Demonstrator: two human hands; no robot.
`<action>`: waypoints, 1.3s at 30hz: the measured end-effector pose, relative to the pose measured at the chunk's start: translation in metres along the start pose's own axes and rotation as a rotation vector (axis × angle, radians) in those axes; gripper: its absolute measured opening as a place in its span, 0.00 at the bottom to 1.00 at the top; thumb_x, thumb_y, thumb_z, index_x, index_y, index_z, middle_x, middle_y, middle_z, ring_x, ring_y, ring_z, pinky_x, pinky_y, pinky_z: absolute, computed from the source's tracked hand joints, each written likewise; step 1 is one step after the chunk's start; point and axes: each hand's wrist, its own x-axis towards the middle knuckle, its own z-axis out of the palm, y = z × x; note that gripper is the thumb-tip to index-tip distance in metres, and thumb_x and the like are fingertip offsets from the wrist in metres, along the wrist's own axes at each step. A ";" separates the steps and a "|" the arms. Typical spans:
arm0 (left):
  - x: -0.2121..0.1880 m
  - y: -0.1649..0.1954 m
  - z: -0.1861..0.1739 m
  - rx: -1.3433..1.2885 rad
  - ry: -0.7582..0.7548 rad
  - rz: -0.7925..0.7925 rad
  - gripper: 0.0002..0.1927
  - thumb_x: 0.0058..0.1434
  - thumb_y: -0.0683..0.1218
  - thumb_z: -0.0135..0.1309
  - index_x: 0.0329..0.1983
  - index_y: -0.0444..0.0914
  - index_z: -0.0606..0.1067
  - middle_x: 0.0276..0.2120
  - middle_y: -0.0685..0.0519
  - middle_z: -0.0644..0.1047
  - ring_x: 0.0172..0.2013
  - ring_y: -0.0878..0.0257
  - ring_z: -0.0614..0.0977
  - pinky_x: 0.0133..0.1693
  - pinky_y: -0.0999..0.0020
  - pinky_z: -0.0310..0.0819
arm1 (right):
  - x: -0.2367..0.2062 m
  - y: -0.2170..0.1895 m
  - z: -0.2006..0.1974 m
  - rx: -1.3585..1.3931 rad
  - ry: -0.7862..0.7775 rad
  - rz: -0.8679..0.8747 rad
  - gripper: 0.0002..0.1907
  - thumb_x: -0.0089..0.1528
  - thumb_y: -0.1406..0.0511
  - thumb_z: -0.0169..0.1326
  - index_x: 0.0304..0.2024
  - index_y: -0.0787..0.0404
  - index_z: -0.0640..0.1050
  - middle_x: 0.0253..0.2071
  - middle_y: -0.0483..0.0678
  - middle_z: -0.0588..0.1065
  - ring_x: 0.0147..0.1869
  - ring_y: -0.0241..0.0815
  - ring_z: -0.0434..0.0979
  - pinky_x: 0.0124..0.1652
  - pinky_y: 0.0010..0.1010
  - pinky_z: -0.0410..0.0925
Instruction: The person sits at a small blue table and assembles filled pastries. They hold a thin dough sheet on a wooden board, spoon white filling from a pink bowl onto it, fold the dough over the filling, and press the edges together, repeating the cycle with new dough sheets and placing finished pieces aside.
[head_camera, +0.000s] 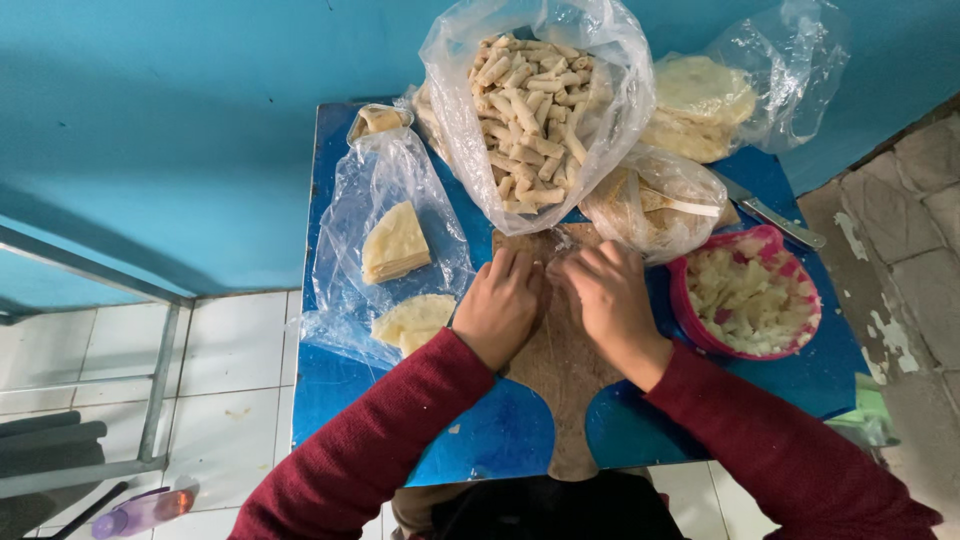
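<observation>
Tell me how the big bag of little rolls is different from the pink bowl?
The big bag of little rolls is clear, floppy plastic; the pink bowl is stiff and round. The bag holds many thin tan rolls piled high; the bowl holds pale chopped filling. The bag sits at the table's far edge, the bowl beside the right hand. Both are open on top and sit on the blue table.

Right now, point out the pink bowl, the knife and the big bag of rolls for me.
pink bowl (683, 318): head view, on its left rim.
knife (782, 221): head view, middle of the blade.
bag of rolls (528, 108): head view, on the rolls seen through the clear plastic.
</observation>
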 end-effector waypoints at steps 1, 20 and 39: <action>0.000 0.000 0.000 0.016 -0.038 0.005 0.16 0.65 0.47 0.50 0.50 0.33 0.77 0.39 0.51 0.73 0.45 0.56 0.72 0.41 0.64 0.67 | -0.001 0.001 0.000 -0.037 0.002 -0.034 0.09 0.61 0.68 0.54 0.42 0.54 0.82 0.43 0.40 0.79 0.50 0.44 0.72 0.47 0.41 0.61; -0.104 -0.064 -0.084 -0.215 -0.029 -0.252 0.16 0.57 0.41 0.51 0.49 0.38 0.79 0.43 0.49 0.77 0.49 0.50 0.76 0.49 0.60 0.74 | 0.018 -0.032 -0.076 0.612 -0.541 0.204 0.09 0.59 0.71 0.56 0.43 0.62 0.79 0.34 0.44 0.81 0.36 0.38 0.83 0.37 0.30 0.73; -0.136 -0.006 -0.116 -0.666 -0.025 -0.503 0.11 0.60 0.45 0.61 0.39 0.36 0.73 0.31 0.49 0.78 0.33 0.53 0.81 0.38 0.59 0.76 | 0.007 -0.124 -0.094 0.368 0.011 -0.203 0.12 0.61 0.66 0.63 0.46 0.61 0.78 0.44 0.48 0.78 0.49 0.52 0.76 0.49 0.39 0.68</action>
